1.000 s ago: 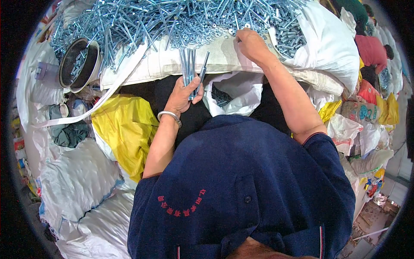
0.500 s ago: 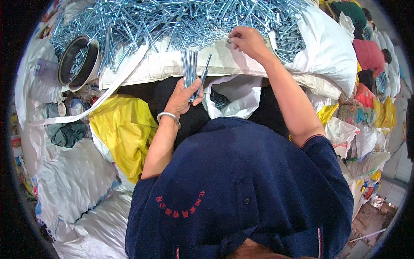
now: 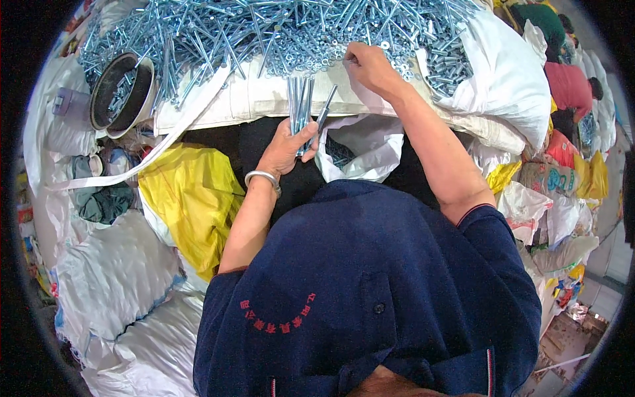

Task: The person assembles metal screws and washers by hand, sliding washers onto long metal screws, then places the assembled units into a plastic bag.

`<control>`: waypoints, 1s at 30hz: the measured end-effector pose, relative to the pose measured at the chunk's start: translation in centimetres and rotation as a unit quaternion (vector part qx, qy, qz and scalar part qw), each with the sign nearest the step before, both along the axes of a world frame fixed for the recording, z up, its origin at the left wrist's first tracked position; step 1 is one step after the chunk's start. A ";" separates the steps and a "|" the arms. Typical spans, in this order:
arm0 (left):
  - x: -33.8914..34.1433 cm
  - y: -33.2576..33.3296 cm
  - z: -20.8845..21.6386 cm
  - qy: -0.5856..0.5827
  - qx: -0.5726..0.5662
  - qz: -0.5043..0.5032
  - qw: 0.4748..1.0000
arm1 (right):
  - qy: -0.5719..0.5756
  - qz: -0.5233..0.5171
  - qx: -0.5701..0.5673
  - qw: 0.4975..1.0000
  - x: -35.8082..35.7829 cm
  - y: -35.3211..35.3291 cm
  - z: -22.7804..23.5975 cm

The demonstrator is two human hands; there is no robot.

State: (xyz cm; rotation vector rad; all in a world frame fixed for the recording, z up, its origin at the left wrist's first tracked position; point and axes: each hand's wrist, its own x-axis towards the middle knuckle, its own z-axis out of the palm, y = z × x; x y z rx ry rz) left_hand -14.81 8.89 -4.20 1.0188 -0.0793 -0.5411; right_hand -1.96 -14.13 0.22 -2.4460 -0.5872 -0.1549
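Note:
My left hand [image 3: 288, 147] is closed round a bundle of long shiny metal bolts [image 3: 301, 99], which point up and away from me. One bolt in it leans out to the right, with a thicker section lower down. My right hand [image 3: 372, 68] is over the near edge of the heap, its fingers curled together next to small washers and nuts [image 3: 317, 63]. Whatever is between those fingertips is hidden. Beyond both hands spreads a big heap of loose long bolts [image 3: 218, 33]. Short metal sleeves [image 3: 450, 69] lie in a pile to the right.
A black-lined bowl [image 3: 124, 92] with some metal pieces stands at the left. Below the work surface, an open white bag [image 3: 367, 159] hangs in front of me. A yellow sack [image 3: 192, 198] and white sacks [image 3: 116, 278] crowd the left. A person in red [image 3: 569, 89] is at far right.
My right hand has shifted slightly left, its fingers more curled in, uncovering pale washers to its right. The left hand keeps its bundle, slightly further right in the picture.

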 end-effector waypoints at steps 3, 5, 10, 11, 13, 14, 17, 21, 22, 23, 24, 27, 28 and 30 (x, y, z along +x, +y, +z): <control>0.0 -0.2 0.0 -0.003 0.013 0.006 1.000 | 0.106 -0.018 0.138 0.985 -1.9 0.0 0.9; -0.2 0.0 -0.1 -0.018 0.034 0.008 0.999 | 0.243 -0.024 0.250 0.937 -4.0 0.9 3.2; -0.1 -0.2 -0.2 -0.011 0.042 0.017 0.999 | 0.237 0.019 0.342 0.909 -7.6 1.8 3.7; 0.0 -0.3 -0.2 -0.010 0.053 0.017 0.998 | 0.205 0.010 0.352 0.913 -8.2 2.1 3.7; 0.0 -0.5 -0.3 -0.009 0.063 0.015 0.998 | 0.145 -0.012 0.350 0.925 -8.7 2.3 3.3; -0.1 -0.6 -0.3 -0.010 0.073 0.019 0.997 | 0.145 -0.013 0.350 0.926 -8.9 2.3 3.3; -0.2 -0.6 -0.3 -0.022 0.096 0.022 0.995 | 0.021 -0.020 0.202 0.979 -9.4 2.7 3.3; -0.4 -0.6 -0.4 -0.045 0.117 0.023 0.992 | -0.168 0.076 0.063 0.981 -10.4 2.9 2.8; -0.4 -0.6 -0.3 -0.046 0.116 0.022 0.992 | -0.168 0.098 0.070 0.978 -10.7 3.0 2.5; -0.4 -0.6 -0.3 -0.044 0.121 0.022 0.991 | -0.162 0.075 0.079 0.981 -10.9 2.9 2.0; -0.5 -0.7 -0.1 -0.041 0.127 0.023 0.991 | -0.161 0.075 0.079 0.981 -10.9 2.8 1.7; -0.3 -0.8 0.2 -0.052 0.125 0.019 0.991 | -0.140 0.051 0.121 0.981 -10.2 2.4 1.0; -0.3 -0.9 0.2 -0.051 0.125 0.019 0.991 | -0.104 0.033 0.153 0.982 -10.1 2.5 0.7; -0.3 -0.9 0.1 -0.040 0.108 0.025 0.993 | -0.067 0.015 0.184 0.980 -9.8 2.5 0.5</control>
